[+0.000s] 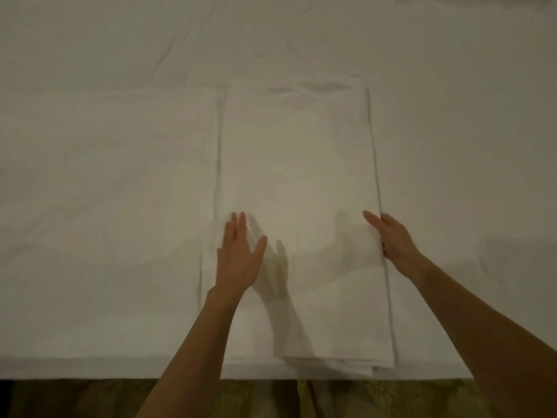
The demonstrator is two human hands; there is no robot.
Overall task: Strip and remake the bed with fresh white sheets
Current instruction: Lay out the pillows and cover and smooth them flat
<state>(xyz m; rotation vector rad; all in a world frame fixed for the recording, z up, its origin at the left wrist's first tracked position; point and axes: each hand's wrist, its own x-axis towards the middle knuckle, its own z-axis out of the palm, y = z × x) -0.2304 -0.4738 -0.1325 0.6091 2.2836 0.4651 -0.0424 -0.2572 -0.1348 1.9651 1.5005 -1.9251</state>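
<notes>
A folded white sheet (297, 182) lies as a long rectangle on the bed (452, 131), its near end at the bed's front edge. One layer is spread out flat to the left (105, 191). My left hand (238, 254) hovers or rests flat over the fold's left part, fingers straight, thumb apart. My right hand (391, 239) grips the fold's right edge, thumb on top and fingers hidden under the layers.
The bed is covered in a wrinkled white sheet that fills almost the whole view. Along the bottom runs the bed's front edge, with a greenish patterned bed skirt or carpet (90, 399) below it.
</notes>
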